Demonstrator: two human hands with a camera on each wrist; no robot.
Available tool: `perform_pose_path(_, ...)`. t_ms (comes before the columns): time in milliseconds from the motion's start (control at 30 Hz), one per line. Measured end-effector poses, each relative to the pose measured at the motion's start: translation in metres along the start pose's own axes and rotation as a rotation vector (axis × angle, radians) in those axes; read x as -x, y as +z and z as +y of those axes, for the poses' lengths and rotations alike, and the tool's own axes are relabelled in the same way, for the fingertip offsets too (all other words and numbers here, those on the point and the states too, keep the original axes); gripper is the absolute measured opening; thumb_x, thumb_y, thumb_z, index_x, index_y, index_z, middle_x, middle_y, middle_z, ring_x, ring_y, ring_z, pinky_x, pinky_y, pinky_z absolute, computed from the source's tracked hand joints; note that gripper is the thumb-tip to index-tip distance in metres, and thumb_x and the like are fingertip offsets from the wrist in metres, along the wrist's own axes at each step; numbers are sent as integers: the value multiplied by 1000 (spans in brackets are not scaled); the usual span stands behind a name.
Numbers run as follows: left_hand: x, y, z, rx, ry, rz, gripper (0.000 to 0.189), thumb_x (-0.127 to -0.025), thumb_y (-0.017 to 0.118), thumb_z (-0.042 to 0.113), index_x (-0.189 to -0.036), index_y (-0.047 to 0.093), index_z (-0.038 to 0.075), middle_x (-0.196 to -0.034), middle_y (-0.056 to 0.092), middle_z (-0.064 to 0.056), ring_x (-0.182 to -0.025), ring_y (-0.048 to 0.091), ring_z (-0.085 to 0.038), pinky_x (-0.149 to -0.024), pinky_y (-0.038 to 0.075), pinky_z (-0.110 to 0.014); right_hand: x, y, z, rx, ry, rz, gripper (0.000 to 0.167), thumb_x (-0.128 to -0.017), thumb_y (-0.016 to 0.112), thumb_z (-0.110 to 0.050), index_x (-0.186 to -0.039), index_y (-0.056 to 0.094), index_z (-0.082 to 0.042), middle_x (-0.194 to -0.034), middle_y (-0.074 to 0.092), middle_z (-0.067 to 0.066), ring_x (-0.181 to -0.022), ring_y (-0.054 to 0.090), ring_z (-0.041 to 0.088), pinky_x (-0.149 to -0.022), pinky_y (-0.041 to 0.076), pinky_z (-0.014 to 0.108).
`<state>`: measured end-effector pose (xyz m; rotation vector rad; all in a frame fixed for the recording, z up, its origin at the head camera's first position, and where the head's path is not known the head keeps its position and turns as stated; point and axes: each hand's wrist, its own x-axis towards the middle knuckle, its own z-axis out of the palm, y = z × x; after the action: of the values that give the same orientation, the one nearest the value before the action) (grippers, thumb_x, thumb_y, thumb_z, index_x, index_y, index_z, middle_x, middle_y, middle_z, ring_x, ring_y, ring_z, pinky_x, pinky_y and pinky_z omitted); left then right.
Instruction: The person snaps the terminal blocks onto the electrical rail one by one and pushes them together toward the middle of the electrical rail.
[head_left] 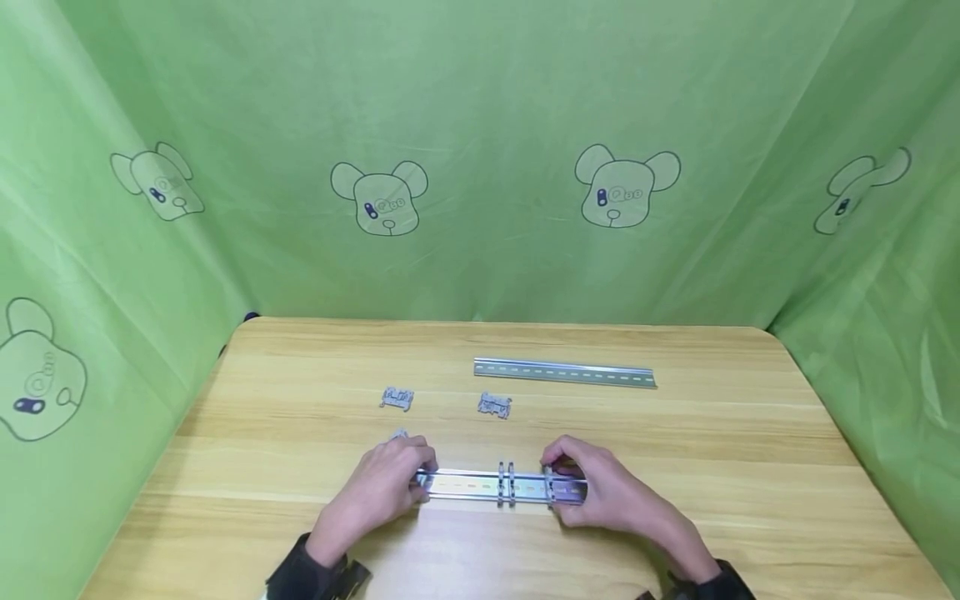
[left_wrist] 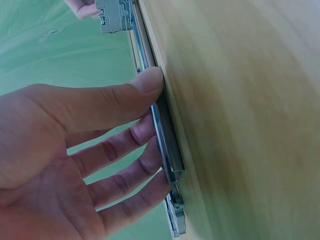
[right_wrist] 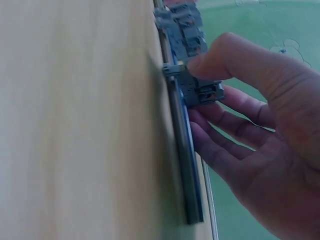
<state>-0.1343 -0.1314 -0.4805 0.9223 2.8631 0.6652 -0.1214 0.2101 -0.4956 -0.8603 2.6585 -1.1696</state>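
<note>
A slotted metal DIN rail (head_left: 465, 485) lies lengthwise between the two hands. My left hand (head_left: 382, 487) grips its left end, thumb on the near edge and fingers along the far edge. Two grey terminal blocks sit close together on the rail, slightly right of its middle. Further right, my right hand (head_left: 603, 487) pinches another grey terminal block (right_wrist: 200, 92) between thumb and fingers. In the right wrist view that block stands upright on the rail, and the rail's bare end (right_wrist: 192, 210) extends past it.
A second DIN rail (head_left: 565, 372) lies farther back on the wooden table (head_left: 720, 433). Two loose terminal blocks, one left (head_left: 397, 398) and one nearer the middle (head_left: 495, 406), lie flat. Another loose block (head_left: 400, 433) is partly hidden behind the left hand. Green curtains (head_left: 495, 275) surround the table.
</note>
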Motion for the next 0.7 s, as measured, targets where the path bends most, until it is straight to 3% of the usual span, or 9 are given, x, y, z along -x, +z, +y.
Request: perform_pose_path(700,0,-2,3,0,-7,-6,29,-69,92,9,-90,72,13,-86,66,5,-75,57,-11,-66,52,-24,-16,24,-12,31,-50,61,61,-68,89,-11,-124,62,-9,-116,67,-3,-103,66,13,-91,58,33)
